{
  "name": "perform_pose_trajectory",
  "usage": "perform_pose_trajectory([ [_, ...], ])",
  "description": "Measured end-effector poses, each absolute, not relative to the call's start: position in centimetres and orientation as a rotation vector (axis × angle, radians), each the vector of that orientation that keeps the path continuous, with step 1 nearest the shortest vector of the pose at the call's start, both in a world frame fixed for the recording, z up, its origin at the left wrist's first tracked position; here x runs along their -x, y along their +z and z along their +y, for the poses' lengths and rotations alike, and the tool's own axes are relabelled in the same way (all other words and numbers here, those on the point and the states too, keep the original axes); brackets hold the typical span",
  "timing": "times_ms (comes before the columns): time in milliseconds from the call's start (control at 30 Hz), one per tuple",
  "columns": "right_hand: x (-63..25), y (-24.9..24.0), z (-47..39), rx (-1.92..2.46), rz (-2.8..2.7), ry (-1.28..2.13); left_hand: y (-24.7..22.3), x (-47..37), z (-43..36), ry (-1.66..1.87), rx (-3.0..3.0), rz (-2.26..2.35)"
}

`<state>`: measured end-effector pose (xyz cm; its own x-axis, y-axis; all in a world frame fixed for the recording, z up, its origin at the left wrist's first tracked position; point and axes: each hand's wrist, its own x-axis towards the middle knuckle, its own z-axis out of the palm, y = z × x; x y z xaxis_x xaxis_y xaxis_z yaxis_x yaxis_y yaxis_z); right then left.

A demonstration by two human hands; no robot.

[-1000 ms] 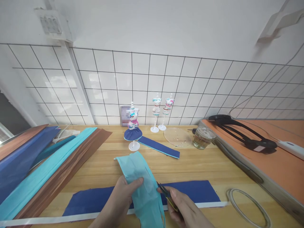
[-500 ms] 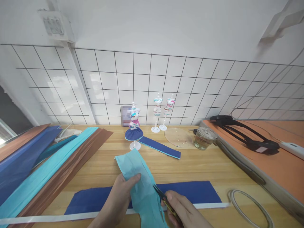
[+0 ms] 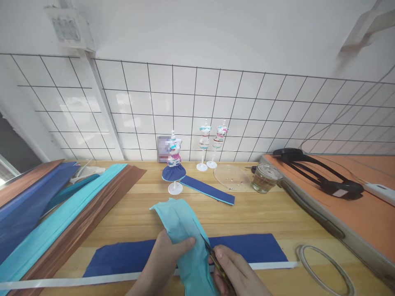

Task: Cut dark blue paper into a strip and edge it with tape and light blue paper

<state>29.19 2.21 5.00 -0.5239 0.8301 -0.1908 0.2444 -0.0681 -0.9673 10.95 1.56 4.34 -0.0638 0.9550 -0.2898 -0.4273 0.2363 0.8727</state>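
Note:
A light turquoise strip of fabric [image 3: 180, 220] is pinched in my left hand [image 3: 168, 257], thumb on top and the other fingers beneath it. My right hand [image 3: 230, 265] is closed around a pair of dark scissors [image 3: 211, 251], whose blades lie at the right edge of the turquoise fabric. Below both hands a dark blue fabric strip [image 3: 247, 248] lies flat on the table, with a narrow white strip [image 3: 274, 265] along its near edge. The near end of the turquoise fabric runs out of view.
Beyond my hands stands a small dress form [image 3: 175, 152] wearing a blue skirt, beside a folded blue strip [image 3: 210, 190]. Farther back are two more dress forms [image 3: 203, 139], a clear plate [image 3: 231, 176] and a glass jar [image 3: 267, 178]. Fabric lengths [image 3: 77, 218] lie left; a ring [image 3: 327, 269] lies right.
My left hand has slid right along the turquoise fabric, closer to the scissors. The fabric's far end has dropped nearer to me, and the scissor blades sit slightly farther right.

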Motion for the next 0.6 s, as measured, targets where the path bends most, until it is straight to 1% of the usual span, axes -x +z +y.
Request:
perform_pose_trajectory([
  [200, -28.2, 4.9, 1.8, 1.166, -1.705, 1.562, 4.1, -11.4, 1.4, 1.273, -0.634, 1.092],
  [400, -27.7, 5.2, 1.7, 1.186, -1.811, 1.513, 4.9, -11.4, 1.2, 1.26, -0.716, 1.203],
  [600, -27.7, 5.5, 1.5, 1.168, -1.749, 1.542, 5.7, -11.8, 1.0, 1.298, -0.777, 1.274],
])
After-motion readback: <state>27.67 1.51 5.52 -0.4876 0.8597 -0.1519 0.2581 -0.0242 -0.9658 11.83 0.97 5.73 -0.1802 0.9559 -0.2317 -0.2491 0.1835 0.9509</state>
